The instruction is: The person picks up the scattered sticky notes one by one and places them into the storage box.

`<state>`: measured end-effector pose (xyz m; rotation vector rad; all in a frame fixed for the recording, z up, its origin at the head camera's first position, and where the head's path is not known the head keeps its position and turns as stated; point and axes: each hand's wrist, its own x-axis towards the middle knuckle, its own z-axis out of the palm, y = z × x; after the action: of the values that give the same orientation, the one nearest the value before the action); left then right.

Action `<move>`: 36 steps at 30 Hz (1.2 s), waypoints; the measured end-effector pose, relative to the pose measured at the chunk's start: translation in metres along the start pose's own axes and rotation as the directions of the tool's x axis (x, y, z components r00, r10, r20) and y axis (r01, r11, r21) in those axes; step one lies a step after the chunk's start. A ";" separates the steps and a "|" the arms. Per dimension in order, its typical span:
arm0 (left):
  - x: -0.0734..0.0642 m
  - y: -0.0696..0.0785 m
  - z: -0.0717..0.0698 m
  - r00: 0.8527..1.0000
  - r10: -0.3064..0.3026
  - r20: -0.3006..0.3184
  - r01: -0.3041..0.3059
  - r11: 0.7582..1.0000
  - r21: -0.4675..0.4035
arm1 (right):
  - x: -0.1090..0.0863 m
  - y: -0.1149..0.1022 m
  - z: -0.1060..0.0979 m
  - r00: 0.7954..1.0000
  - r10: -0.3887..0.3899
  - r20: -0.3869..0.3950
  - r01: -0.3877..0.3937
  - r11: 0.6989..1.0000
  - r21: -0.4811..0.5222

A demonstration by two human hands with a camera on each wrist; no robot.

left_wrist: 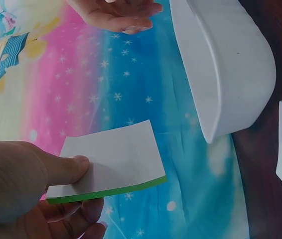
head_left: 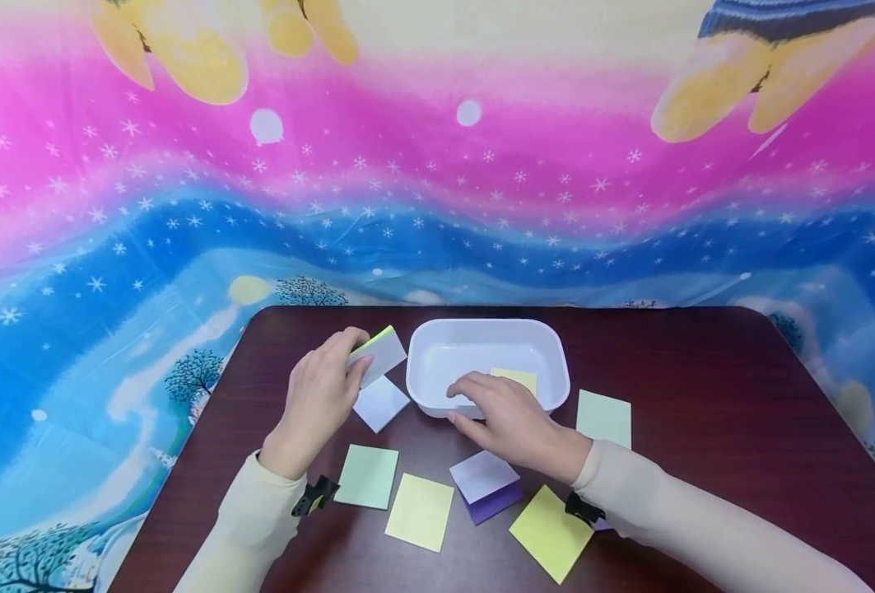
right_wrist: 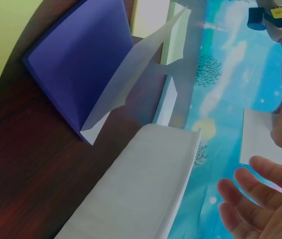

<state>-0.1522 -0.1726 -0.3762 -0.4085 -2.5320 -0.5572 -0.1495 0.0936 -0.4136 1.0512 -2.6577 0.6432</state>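
My left hand pinches a sticky-note pad between thumb and fingers, left of a white plastic tub. Its white face and bright green edge show in the left wrist view, where the thumb lies flat across the pad. Over the near rim of the tub reaches my right hand, fingers loosely bent and holding nothing. In the right wrist view those fingers are spread apart. A pale yellow pad shows inside the tub, partly hidden by the right hand.
Around the tub lie a white pad, a light green pad, a pale yellow pad, a purple pad with its pale cover raised, a yellow pad and a pale green pad. A printed cloth hangs behind the table.
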 end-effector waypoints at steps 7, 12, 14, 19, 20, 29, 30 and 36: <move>0.005 0.004 0.001 1.000 -0.002 0.022 0.003 1.000 -0.013 | -0.002 0.002 -0.002 1.000 0.008 0.006 -0.008 1.000 -0.003; 0.007 0.007 0.001 1.000 0.003 0.021 -0.002 1.000 -0.019 | -0.004 0.004 -0.004 1.000 0.022 0.007 -0.022 1.000 0.001; 0.008 0.008 0.002 1.000 0.003 0.023 -0.003 1.000 -0.023 | -0.005 0.005 -0.005 1.000 0.026 0.002 -0.026 1.000 0.001; 0.009 0.010 0.003 0.999 -0.005 0.040 0.006 1.000 -0.027 | -0.007 0.007 -0.006 0.999 0.032 -0.002 -0.032 0.999 0.002; 0.009 0.011 0.004 0.999 -0.006 0.042 0.007 1.000 -0.028 | -0.008 0.007 -0.006 0.999 0.036 -0.003 -0.036 0.999 0.002; 0.012 0.016 0.008 0.998 -0.005 0.058 0.008 0.999 -0.039 | -0.009 0.010 -0.007 0.999 0.041 -0.023 -0.041 0.999 0.015; 0.012 0.016 0.008 0.998 -0.005 0.061 0.007 0.999 -0.040 | -0.009 0.010 -0.007 0.999 0.042 -0.025 -0.041 0.999 0.015; 0.014 0.020 0.011 0.997 0.002 0.076 0.001 0.999 -0.040 | -0.010 0.012 -0.008 0.998 0.047 -0.030 -0.048 0.999 -0.003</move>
<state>-0.1608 -0.1481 -0.3712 -0.4534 -2.5971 -0.6029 -0.1501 0.1118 -0.4137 0.9726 -2.6648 0.6576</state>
